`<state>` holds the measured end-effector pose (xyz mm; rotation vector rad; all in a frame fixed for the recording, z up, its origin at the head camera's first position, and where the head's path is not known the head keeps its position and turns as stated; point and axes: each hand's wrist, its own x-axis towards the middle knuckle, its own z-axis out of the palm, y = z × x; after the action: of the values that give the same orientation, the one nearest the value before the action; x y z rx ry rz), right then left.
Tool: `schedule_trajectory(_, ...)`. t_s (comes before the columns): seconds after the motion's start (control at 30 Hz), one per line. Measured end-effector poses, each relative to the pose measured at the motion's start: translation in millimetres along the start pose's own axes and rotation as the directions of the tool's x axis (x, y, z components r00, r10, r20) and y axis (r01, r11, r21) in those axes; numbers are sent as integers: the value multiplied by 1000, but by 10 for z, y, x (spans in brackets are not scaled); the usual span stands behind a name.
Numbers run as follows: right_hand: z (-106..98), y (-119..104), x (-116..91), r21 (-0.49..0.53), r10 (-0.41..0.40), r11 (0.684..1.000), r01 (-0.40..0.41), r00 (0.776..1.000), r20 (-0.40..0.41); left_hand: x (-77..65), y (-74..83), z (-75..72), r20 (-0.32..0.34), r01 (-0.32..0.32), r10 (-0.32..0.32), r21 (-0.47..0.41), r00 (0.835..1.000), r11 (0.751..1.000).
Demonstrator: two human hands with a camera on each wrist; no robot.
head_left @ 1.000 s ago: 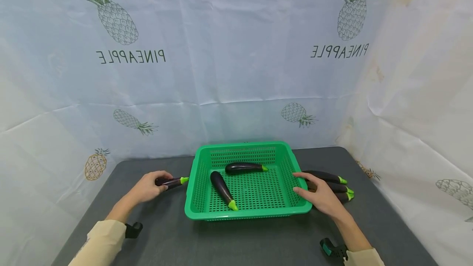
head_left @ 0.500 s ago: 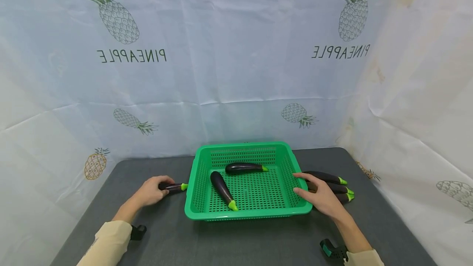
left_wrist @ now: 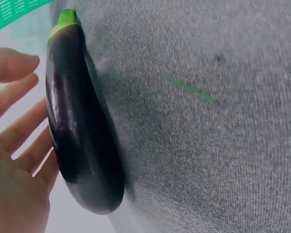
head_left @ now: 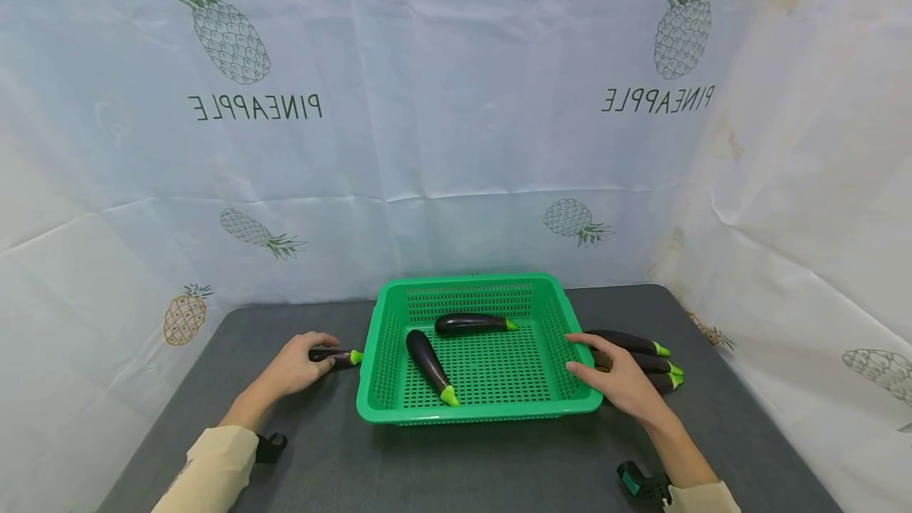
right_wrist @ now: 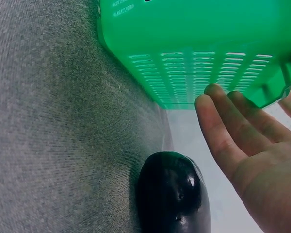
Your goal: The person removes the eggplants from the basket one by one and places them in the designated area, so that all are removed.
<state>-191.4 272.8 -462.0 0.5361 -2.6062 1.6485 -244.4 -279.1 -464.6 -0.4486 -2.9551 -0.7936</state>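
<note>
To the left of the green basket (head_left: 479,413), an eggplant (head_left: 340,359) lies on the grey table, its green stem end at the basket's side. My left hand (head_left: 295,366) is over its rounded end. In the left wrist view the fingers look loosely extended, with fingertips right at the eggplant's (left_wrist: 82,131) side. Two more eggplants, one (head_left: 470,324) toward the back and one (head_left: 431,366) slanted, lie inside the basket. My right hand (head_left: 618,377) has its fingers spread at the basket's right rim; the right wrist view shows them fairly straight beside the slotted wall (right_wrist: 194,68).
Several eggplants (head_left: 659,364) lie together on the table right of the basket, partly hidden by my right hand; the blunt end of one (right_wrist: 172,194) shows in the right wrist view. A pineapple-print curtain (head_left: 456,141) hangs behind the table (head_left: 442,465).
My left hand has shifted slightly right with the eggplant, which has gone from slanted to nearly level; the fingers then lifted a little. My right hand and the basket have stayed put.
</note>
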Motion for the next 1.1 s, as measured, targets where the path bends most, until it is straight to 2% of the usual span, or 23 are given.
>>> schedule_trajectory(0.23,-2,5,0,1,-5,1000,5,1000,0,18,78,-19,-50,29,-28,27,998,999)
schedule_trajectory(0.47,-2,-8,-2,5,3,1000,-3,1000,-3,-2,248,-86,-171,-5,15,63,985,998)
schedule_trajectory(0.8,3,7,5,2,-6,1000,6,1000,-3,16,501,-179,-275,-147,156,51,949,988)
schedule_trajectory(1.1,3,-3,9,7,6,1000,-6,1000,-3,61,829,-281,-303,-323,317,34,899,946)
